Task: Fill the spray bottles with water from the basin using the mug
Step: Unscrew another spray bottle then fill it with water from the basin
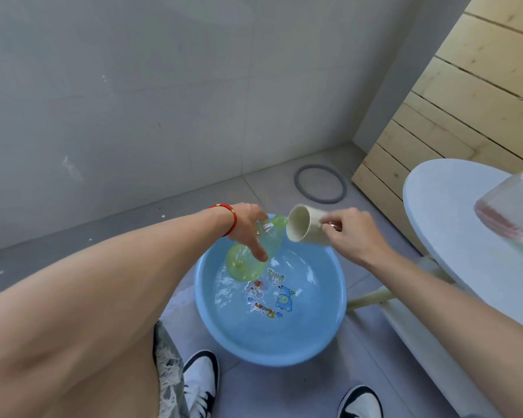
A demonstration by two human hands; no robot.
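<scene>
Green spray bottle [254, 251], translucent and without its spray head, tilted above the far left part of the blue basin [212, 324]; its open neck points up and to the right, just beside the mouth of the cream mug [304, 224]. Left hand [246, 229], with a red cord bracelet [228, 218] at the wrist, grips the bottle round its upper body, one finger lying down along its side. Right hand [351, 233] holds the mug by its handle, tipped on its side with the mouth toward the bottle neck. Basin holds clear water; cartoon figures and coloured lettering are printed on its bottom, the script too distorted by ripples to read with certainty. Basin rests on grey floor tiles, wet at its left. Grey tiled wall behind; pale wooden slat panelling [471, 110] at right. A grey ring [320, 184] lies on the floor near the corner. White round table [441, 206] at right carries a blurred pinkish clear bottle [507, 206]. Two black-and-white shoes [201, 378] at bottom.
</scene>
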